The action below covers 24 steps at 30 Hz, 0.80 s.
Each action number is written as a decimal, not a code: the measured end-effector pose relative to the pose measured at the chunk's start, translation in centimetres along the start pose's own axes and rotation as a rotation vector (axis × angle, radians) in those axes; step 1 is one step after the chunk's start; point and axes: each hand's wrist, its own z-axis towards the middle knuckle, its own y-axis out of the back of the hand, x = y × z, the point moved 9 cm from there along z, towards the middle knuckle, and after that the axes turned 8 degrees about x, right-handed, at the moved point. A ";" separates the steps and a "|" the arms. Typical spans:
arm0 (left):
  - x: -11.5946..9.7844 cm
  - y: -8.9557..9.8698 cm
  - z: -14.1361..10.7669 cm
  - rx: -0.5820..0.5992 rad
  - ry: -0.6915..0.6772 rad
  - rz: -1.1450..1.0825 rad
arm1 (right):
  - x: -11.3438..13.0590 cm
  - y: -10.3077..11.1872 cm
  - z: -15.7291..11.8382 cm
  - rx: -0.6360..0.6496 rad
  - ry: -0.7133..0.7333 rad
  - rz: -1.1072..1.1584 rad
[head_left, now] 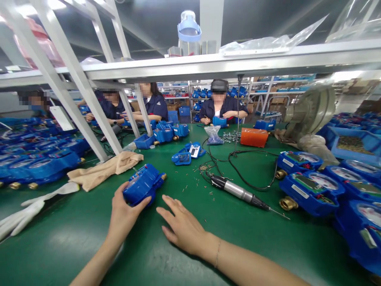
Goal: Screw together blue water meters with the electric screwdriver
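My left hand (pixel 126 210) grips a blue meter housing (pixel 142 186) from its near side, thumb and fingers around it. The housing is tilted, and a brass fitting sticks out at its right. Just right of it, my right hand (pixel 181 224) hovers over the green table with its fingers apart and nothing in them. An electric screwdriver (pixel 238 190) lies further right, its bit pointing right. Small screws (pixel 205 168) are scattered between the housing and the screwdriver.
Open blue meters (pixel 311 190) with brass fittings crowd the right side; more meters (pixel 44 167) stand left. A beige cloth (pixel 104 171) and white gloves (pixel 26 214) lie left. Behind are an orange box (pixel 254 137), a fan (pixel 311 111) and several people. A shelf (pixel 208 66) spans above.
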 end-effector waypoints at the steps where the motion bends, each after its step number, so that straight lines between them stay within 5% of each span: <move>1: 0.2 0.2 1.3 -0.015 -0.013 0.055 | 0.4 -0.2 -0.6 0.031 0.028 -0.024; 7: 1.6 0.2 7.2 -0.053 0.084 0.163 | -0.1 -0.9 -2.7 0.160 0.085 -0.001; 17: 2.9 2.2 11.9 -0.105 0.223 0.293 | -9.0 2.3 0.3 0.015 -0.177 -0.165; 21: -0.2 1.2 11.5 -0.222 0.057 0.470 | -7.2 1.4 0.7 -0.024 -0.175 -0.169; 24: -4.4 -3.2 11.4 -0.144 -0.300 0.670 | -3.1 -1.2 1.6 0.057 0.026 -0.105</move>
